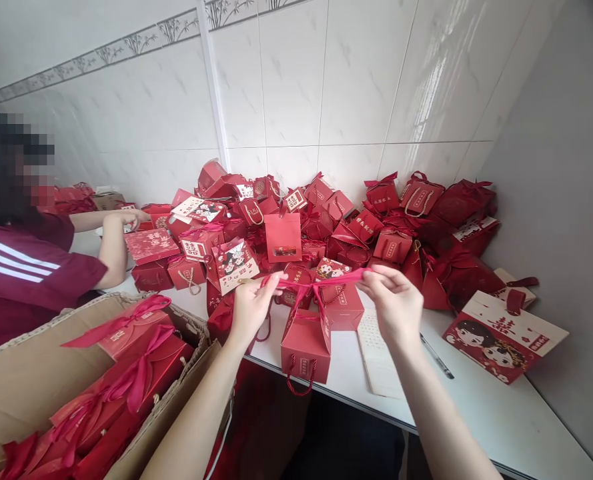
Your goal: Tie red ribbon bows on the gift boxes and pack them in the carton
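Note:
In the head view, a small red gift box (306, 343) with a rope handle stands at the front edge of the white table. A pink-red ribbon (339, 279) is stretched sideways above its top, crossed or knotted in the middle. My left hand (253, 300) pinches the ribbon's left end. My right hand (393, 300) pinches the right end, its fingers closed. Just behind the box sits another red gift box (345, 310), partly covered by the ribbon.
A large heap of red gift boxes (236, 230) lines the wall. A cardboard box (189, 313) of ribboned boxes stands at left, beside a seated person (41, 267). A notebook (379, 360), a pen (436, 355) and a cartoon-printed box (501, 340) lie at right on the table (506, 413).

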The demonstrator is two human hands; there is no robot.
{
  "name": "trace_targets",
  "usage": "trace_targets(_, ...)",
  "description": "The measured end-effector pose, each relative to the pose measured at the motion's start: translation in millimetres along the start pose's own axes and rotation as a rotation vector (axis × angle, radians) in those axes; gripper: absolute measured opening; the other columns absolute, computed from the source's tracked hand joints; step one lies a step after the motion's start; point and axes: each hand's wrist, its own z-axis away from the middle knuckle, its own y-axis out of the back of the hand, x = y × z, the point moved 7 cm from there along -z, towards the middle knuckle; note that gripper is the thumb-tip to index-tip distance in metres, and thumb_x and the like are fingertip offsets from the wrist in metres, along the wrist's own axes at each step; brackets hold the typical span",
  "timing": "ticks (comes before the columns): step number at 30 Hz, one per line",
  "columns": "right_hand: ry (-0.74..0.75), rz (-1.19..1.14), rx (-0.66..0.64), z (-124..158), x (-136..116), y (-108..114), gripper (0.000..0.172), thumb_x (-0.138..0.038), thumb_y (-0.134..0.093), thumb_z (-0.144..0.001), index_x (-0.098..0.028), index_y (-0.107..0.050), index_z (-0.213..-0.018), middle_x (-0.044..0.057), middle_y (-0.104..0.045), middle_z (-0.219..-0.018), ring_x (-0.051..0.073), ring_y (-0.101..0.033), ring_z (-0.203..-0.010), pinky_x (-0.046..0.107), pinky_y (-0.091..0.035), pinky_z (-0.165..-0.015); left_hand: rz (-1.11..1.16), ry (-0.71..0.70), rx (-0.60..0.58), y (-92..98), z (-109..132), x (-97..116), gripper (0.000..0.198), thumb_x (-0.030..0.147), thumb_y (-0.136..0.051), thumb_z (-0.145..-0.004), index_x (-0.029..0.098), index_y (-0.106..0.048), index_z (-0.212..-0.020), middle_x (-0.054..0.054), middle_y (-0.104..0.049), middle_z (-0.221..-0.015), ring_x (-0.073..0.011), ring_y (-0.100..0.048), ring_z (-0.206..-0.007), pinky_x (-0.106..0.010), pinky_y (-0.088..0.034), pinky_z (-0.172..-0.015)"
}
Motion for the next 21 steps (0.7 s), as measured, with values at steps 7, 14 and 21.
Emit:
trace_targets(7,-0.043,0.559,0.069,16.9,-6.0,96.8,0.034,-0.038,-0.069,-0.057,-0.017,-0.059,-0.082,0.001,-0.062,-0.067,0.023,-0.066,-0.065,0.031,-0.054,-0.06,-0.754,0.095,-0.081,26.1,31.6,-24.8,0.027,0.02,-0.042,-0.083,0.016,-0.066,-0.095,-0.004,-0.069,-0.07,-0.0198,-0.066,-0.062,-0.028,-0.047,-0.063)
trace_targets(14,-0.157,1.189,-0.375,25.8,10.7,111.1,0.018,-0.031,-0.058,-0.056,-0.022,-0.061,-0.072,0.004,-0.064,-0.061,0.024,-0.062,-0.057,0.031,-0.046,-0.047,-1.239,0.069,-0.227,6.3,40.3,-20.2,0.032,0.008,-0.033,-0.083,0.008,-0.06,-0.102,-0.017,-0.064,-0.093,-0.0289,-0.065,-0.078,-0.036,-0.048,-0.064)
trace_targets(21,-0.021,0.896,-0.695,42.0,33.5,1.7,0.033,-0.049,-0.048,-0.083,-0.019,-0.063,-0.08,0.006,-0.067,-0.081,0.023,-0.062,-0.073,0.031,-0.046,-0.062,-0.797,-0.237,-0.38,-23.7,40.9,13.4,0.034,0.016,-0.046,-0.076,0.019,-0.059,-0.108,-0.009,-0.052,-0.126,-0.0273,-0.045,-0.119,-0.041,-0.036,-0.1)
